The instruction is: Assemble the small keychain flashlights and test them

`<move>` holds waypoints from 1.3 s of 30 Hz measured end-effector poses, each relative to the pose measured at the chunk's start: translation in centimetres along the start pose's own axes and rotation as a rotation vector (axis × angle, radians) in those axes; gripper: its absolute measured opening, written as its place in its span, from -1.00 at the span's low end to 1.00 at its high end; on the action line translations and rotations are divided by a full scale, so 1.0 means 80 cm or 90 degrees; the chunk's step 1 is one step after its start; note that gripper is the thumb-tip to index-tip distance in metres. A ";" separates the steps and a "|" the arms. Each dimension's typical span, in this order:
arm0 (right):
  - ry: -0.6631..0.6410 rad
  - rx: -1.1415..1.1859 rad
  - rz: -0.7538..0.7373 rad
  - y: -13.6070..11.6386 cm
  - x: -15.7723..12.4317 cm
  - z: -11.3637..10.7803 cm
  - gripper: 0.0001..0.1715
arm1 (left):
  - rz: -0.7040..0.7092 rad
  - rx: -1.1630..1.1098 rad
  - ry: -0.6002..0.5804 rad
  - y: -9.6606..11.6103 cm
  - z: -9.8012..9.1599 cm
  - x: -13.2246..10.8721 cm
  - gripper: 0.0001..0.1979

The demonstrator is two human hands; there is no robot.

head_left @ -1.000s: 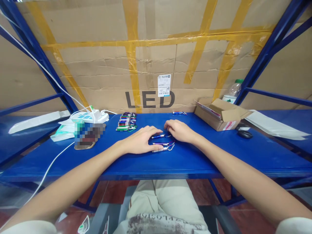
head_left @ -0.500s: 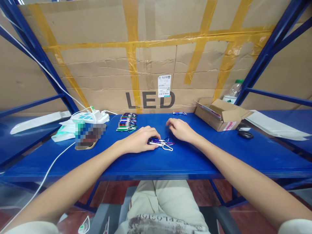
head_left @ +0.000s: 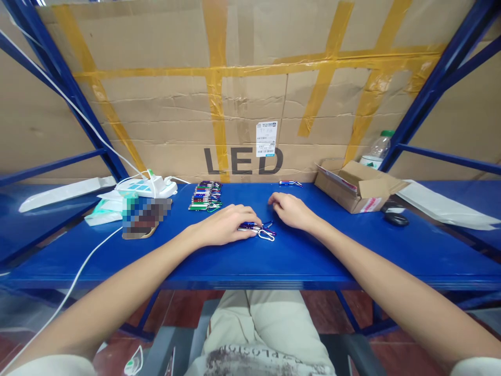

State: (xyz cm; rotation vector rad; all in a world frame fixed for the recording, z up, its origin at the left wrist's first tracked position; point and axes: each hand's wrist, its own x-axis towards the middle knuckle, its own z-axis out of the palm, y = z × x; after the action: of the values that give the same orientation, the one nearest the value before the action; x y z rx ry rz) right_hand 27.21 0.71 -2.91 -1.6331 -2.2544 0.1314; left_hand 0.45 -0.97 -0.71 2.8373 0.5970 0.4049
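My left hand (head_left: 230,224) is closed around several small keychain penlights (head_left: 250,226), blue and silver metal tubes lying on the blue table. A silver carabiner clip (head_left: 266,235) and dark cords stick out to the right of its fingertips. My palm and fingers hide part of the tubes. Just right of them, my right hand (head_left: 291,210) rests low over the table with its fingers curled in, and nothing shows in them. Behind my left hand, a stack of coloured penlights (head_left: 205,197) lies in a row. A single penlight (head_left: 289,183) lies by the back edge.
An open cardboard box (head_left: 348,188), a black mouse (head_left: 396,219) and a bottle (head_left: 378,149) stand at the right. At the left are a phone (head_left: 143,222), a tissue pack (head_left: 107,211) and a white power strip (head_left: 148,186) with cables. A large taped carton (head_left: 164,120) closes off the back.
My left fingers have closed further over the penlights, and the clip has shifted slightly left. My right hand has hardly moved. The whole view has shifted a little.
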 end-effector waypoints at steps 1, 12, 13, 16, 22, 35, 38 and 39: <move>-0.004 -0.002 0.005 -0.001 0.000 0.000 -0.66 | 0.005 0.010 -0.001 0.000 0.000 0.000 -0.66; -0.026 -0.020 0.017 -0.003 0.000 -0.001 -0.66 | -0.002 0.036 -0.011 -0.007 -0.005 -0.003 -0.76; -0.026 -0.021 0.016 -0.002 0.000 -0.001 -0.67 | -0.013 0.030 -0.019 -0.008 -0.009 -0.004 -0.75; -0.030 -0.023 0.014 -0.001 0.001 0.000 -0.67 | -0.073 0.024 -0.057 -0.013 -0.025 -0.012 -0.73; -0.037 -0.024 0.016 -0.002 0.000 0.000 -0.67 | -0.274 0.003 -0.194 -0.033 -0.071 -0.040 -0.70; -0.039 -0.022 0.026 -0.002 0.000 -0.002 -0.70 | -0.438 0.152 -0.182 -0.070 -0.096 -0.061 -0.66; -0.041 -0.027 0.026 -0.003 -0.001 -0.003 -0.73 | -0.427 0.175 -0.174 -0.077 -0.095 -0.060 -0.65; -0.041 -0.029 0.026 -0.004 -0.001 -0.004 -0.74 | -0.424 0.181 -0.173 -0.079 -0.094 -0.060 -0.65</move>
State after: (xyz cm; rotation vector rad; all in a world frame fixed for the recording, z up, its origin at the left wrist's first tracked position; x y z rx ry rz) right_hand 27.04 0.53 -2.56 -1.7222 -2.2886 0.1470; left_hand -8.38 3.79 3.67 2.6387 1.5533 -0.1932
